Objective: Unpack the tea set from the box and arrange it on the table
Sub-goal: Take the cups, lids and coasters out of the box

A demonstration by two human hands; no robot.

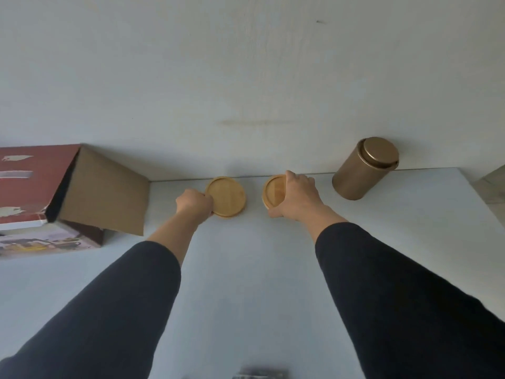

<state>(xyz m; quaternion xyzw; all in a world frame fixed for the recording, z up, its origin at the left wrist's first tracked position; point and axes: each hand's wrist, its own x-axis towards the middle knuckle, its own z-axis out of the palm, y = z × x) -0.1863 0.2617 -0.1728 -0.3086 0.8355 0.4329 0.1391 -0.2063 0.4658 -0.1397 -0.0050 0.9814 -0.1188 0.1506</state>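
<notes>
Two round wooden coasters lie near the far edge of the pale table (246,269). My left hand (194,201) grips the left rim of the left coaster (226,196), fingers curled. My right hand (296,196) covers the right half of the right coaster (273,191), thumb at its near rim and fingers over its far rim. A gold metal tea canister (363,170) with a lid stands at the far right by the wall. The red tea-set box (30,184) sits at the left with its brown cardboard flap (106,192) open toward the coasters.
A plain wall (246,77) rises right behind the table's far edge. The table's right corner drops off near the canister. A blurred grey object (259,374) shows at the bottom edge.
</notes>
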